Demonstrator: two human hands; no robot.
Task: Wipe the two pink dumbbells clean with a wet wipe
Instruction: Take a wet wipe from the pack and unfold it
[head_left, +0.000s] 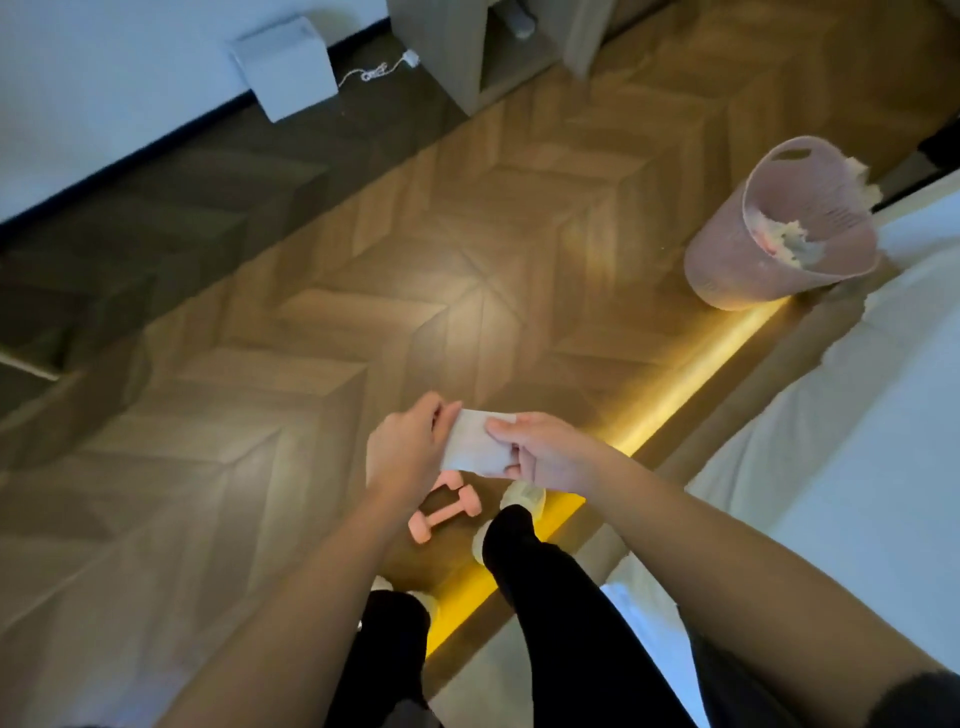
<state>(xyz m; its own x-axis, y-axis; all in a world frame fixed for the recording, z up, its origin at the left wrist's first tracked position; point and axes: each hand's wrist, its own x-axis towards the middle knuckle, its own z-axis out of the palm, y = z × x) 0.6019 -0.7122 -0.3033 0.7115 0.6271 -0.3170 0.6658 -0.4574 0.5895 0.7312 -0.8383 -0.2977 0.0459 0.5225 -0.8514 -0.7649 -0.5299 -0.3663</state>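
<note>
A white wet wipe (475, 442) is stretched between my two hands at about waist height. My left hand (408, 448) pinches its left edge, and my right hand (545, 449) pinches its right side with thumb on top. Below them, two pink dumbbells (441, 506) lie side by side on the wooden floor next to my feet; my left wrist covers part of the nearer one.
A pink waste basket (779, 228) with crumpled tissue inside stands on the floor at the right, against the bed (857, 415) with white sheets. A lit yellow strip runs under the bed's edge. A white box (285, 67) and a shelf unit (467, 47) stand at the far wall.
</note>
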